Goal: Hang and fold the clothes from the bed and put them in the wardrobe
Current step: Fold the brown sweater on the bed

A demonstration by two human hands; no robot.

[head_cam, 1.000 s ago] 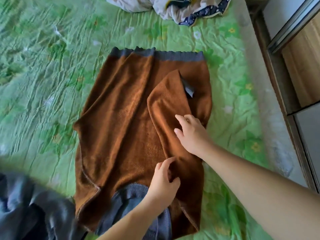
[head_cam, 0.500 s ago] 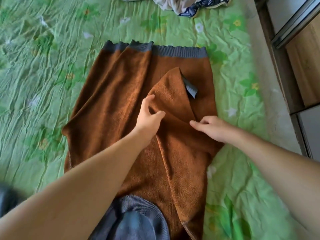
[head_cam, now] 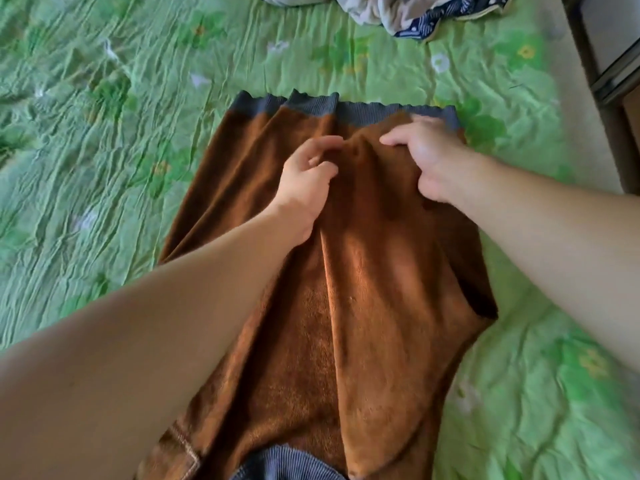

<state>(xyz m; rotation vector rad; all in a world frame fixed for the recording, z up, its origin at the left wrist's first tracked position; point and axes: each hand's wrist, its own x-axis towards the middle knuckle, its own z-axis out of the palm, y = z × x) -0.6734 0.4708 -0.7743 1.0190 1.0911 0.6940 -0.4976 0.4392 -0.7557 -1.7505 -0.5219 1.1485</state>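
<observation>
A brown fleece sweater (head_cam: 363,306) with a grey ribbed hem (head_cam: 311,107) and grey collar (head_cam: 287,462) lies flat on the green bed sheet (head_cam: 104,133). Its right sleeve is folded in over the body. My left hand (head_cam: 308,174) sits on the sweater's upper middle, its curled thumb and fingers pinching a ridge of the brown fabric. My right hand (head_cam: 429,157) rests palm down on the sleeve's end just below the hem, fingers spread on the cloth. The sleeve's cuff is hidden under it.
A heap of pale and navy patterned clothes (head_cam: 398,12) lies at the bed's far edge. The wardrobe's frame (head_cam: 609,74) stands to the right beyond the bed's beige side (head_cam: 554,133).
Both hands have slid up the folded sleeve from the sweater's middle to just below the grey hem. The grey cuff that showed before is now covered.
</observation>
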